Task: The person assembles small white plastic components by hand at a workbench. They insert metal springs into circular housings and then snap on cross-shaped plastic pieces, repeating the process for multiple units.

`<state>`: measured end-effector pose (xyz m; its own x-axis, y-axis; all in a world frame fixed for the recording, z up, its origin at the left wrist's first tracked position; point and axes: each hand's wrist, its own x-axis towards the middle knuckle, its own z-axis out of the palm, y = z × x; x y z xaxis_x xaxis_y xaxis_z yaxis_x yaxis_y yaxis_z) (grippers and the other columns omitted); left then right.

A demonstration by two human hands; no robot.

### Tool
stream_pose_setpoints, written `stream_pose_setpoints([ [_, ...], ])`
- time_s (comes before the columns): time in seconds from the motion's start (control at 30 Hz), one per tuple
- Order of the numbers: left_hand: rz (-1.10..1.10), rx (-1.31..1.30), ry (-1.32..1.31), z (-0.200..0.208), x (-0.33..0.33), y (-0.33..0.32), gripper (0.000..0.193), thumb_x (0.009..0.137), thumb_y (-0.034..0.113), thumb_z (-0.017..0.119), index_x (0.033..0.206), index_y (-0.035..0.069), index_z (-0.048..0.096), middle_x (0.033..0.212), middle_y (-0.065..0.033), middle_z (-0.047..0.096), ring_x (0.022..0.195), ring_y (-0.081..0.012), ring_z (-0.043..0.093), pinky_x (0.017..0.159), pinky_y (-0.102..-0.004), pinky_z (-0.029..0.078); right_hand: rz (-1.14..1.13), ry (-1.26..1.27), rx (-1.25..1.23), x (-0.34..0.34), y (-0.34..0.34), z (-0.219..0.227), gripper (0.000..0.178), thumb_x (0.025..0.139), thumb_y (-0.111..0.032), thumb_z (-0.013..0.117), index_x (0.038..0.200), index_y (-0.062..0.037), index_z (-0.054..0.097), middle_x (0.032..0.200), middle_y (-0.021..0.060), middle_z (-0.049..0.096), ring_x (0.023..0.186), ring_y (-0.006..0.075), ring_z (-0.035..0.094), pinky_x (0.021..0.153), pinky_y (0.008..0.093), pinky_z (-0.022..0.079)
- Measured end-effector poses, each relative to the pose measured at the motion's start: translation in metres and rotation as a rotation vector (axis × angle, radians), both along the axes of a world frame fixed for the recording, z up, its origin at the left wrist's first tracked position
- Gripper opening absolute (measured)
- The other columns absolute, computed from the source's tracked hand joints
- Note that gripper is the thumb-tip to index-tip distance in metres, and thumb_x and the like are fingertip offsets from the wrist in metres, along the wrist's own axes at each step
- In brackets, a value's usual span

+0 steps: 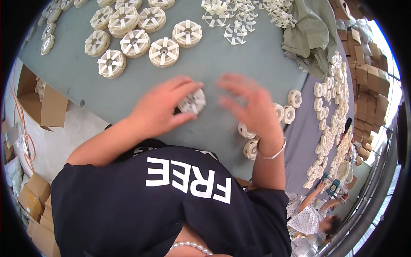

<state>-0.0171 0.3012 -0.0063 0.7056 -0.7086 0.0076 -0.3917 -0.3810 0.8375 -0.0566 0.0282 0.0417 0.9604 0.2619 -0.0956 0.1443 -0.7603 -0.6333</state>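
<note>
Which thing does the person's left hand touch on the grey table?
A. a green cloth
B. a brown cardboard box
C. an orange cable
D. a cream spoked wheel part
D: the left hand rests its fingers on a cream spoked wheel part lying on the grey table.

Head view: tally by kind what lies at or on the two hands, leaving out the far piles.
Cream spoked wheel under left hand: 1
Cream wheels beside right hand: 5
Bracelet on right wrist: 1
Total: 7
</note>
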Motion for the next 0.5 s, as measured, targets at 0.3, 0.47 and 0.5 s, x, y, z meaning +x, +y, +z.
stream_pose_setpoints([
  [0.3, 0.501, -0.032, -0.526, 0.014, 0.053, -0.008, 0.062, 0.084, 0.015, 0.086, 0.143, 0.017, 0.066, 0.147, -0.0073, 0.062, 0.091, -0.0189, 0.066, 0.062, -0.0262, 0.051, -0.207, -0.345, -0.235, 0.12, -0.05, -0.029, 0.029, 0.094, -0.027, 0.076, 0.113, -0.0046, 0.072, 0.091, 0.0063, 0.073, 0.078, 0.0225, 0.07, 0.076, 0.0383, 0.056],
  [0.47, -0.15, -0.124, -0.212, -0.005, 0.004, -0.099, 0.048, 0.091, 0.021, 0.077, 0.136, 0.014, 0.063, 0.137, -0.0078, 0.063, 0.111, -0.0302, 0.069, 0.083, -0.0444, 0.06, -0.354, 0.334, 0.571, 0.08, -0.103, -0.005, 0.019, 0.095, -0.021, 0.075, 0.103, -0.0045, 0.069, 0.08, -0.0016, 0.067, 0.069, 0.0057, 0.056, 0.06, 0.0246, 0.042],
  [0.5, -0.177, -0.125, -0.16, -0.006, 0.002, -0.12, 0.05, 0.09, 0.021, 0.078, 0.136, 0.013, 0.062, 0.136, -0.0076, 0.063, 0.111, -0.0314, 0.069, 0.085, -0.0444, 0.06, -0.44, 0.335, 0.52, 0.069, -0.111, -0.01, 0.019, 0.095, -0.021, 0.075, 0.104, -0.0046, 0.069, 0.08, -0.0014, 0.067, 0.069, 0.0058, 0.056, 0.06, 0.0246, 0.042],
])
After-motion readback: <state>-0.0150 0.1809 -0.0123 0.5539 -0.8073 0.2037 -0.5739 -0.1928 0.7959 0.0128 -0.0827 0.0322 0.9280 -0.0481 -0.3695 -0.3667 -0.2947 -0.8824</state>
